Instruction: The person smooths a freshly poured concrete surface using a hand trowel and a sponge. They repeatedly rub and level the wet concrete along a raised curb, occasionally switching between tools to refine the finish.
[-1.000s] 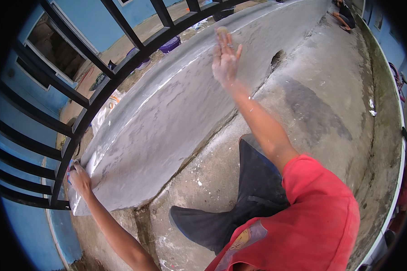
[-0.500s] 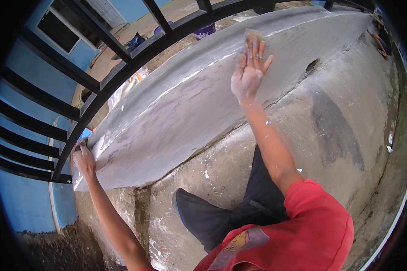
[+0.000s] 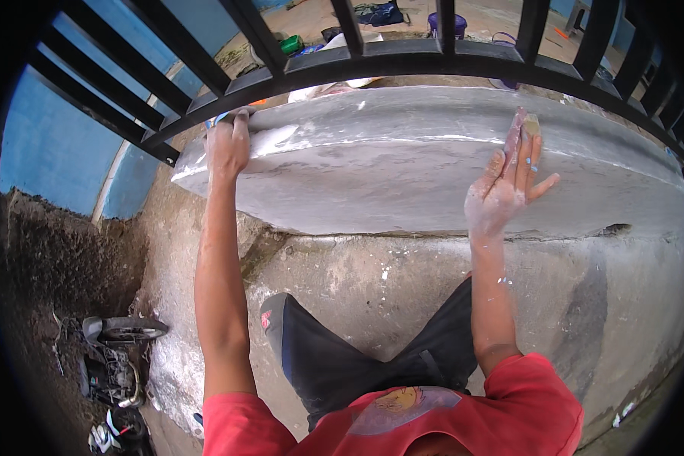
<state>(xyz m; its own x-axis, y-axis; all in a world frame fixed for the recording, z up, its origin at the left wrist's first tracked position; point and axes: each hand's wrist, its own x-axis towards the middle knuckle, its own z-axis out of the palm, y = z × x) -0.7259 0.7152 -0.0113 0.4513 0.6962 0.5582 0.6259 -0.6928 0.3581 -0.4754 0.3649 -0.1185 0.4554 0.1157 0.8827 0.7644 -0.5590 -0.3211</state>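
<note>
L hand (image 3: 228,148) grips grey ledge (image 3: 403,175) edge; R hand (image 3: 505,190) presses small sanding block (image 3: 530,126) flat, hands wide apart.

Both arms reach far: left hand (image 3: 228,144) curled in a grip, right hand (image 3: 507,190) flat, fingers spread.

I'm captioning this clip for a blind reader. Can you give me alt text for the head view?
Seen from above, a person presses the right hand, holding a small sanding block, flat against a grey plastered ledge, while the left hand grips the ledge's top edge. Black railing bars run above; a motorbike is parked below left.
</note>
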